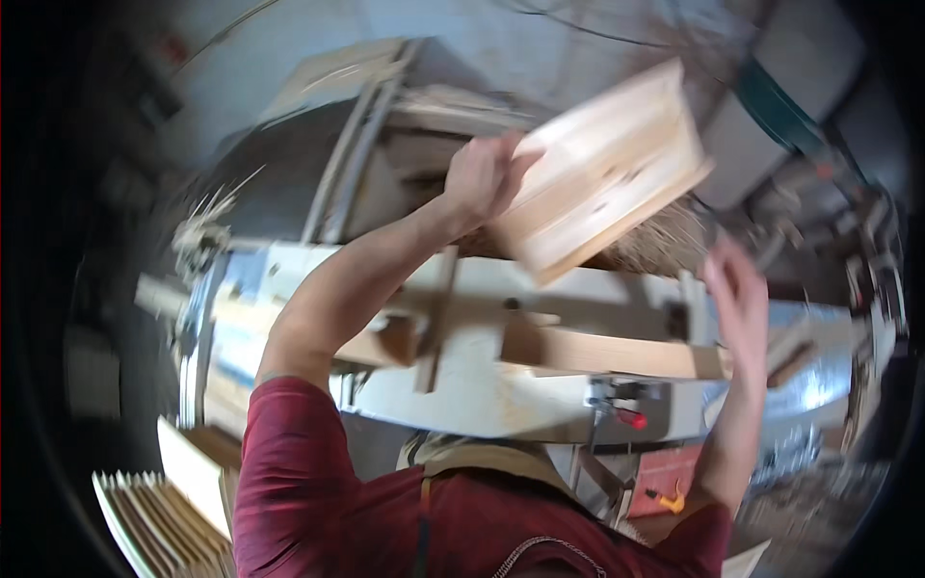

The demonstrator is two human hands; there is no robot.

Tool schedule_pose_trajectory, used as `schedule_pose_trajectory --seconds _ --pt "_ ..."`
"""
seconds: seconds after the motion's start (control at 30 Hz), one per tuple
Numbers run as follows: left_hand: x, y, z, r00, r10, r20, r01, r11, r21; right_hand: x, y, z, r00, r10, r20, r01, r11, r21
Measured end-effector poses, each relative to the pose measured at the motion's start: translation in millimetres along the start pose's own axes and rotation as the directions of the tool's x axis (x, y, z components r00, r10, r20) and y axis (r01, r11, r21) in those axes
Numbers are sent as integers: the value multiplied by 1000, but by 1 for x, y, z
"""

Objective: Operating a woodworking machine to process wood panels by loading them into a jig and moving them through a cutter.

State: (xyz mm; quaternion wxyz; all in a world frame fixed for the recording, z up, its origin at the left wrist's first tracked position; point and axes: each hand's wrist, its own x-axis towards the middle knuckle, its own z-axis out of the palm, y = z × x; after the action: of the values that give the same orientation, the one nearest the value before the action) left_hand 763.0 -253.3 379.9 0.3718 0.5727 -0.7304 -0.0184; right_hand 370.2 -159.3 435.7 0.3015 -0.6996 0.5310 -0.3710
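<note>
My left hand (485, 178) grips a shallow pale wooden box (607, 178) by its left edge. The box is tilted in the air above the far side of the workbench (462, 395), with raised rims along its long sides and dark knots in the wood. My right hand (736, 284) is away from the box, over the right part of the bench. It is blurred, but its thumb and fingers look apart with nothing between them. Below it lies a wooden block (617, 354), set lengthwise on the bench. A narrow wooden strip (438, 323) lies crosswise to the left.
A clamp with a red knob (631, 420) sits at the bench's near edge. Several thin boards (159, 520) stand stacked at lower left. Wood shavings (660, 241) heap behind the bench. A yellow tool (672, 498) rests on a red surface at lower right.
</note>
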Motion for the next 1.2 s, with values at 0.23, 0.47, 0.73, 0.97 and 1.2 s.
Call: schedule_pose_trajectory --seconds 0.23,0.47,0.73,0.97,1.2 --pt "-127 -35 -208 870 -418 -261 351 898 -266 233 -146 271 949 -263 173 169 889 426" --pt "-403 -64 -244 651 -682 -332 722 692 -8 206 -135 557 671 -238 702 433 895 -110" --pt "-404 -62 -214 695 -632 -344 706 691 155 182 -35 686 358 -179 916 248 964 92" --pt "-405 -27 -235 374 -913 -164 927 373 35 164 -3 659 260 -207 943 349 931 108" --pt "-415 -62 -236 134 -960 245 968 179 173 160 -9 641 270 -108 957 428 904 -18"
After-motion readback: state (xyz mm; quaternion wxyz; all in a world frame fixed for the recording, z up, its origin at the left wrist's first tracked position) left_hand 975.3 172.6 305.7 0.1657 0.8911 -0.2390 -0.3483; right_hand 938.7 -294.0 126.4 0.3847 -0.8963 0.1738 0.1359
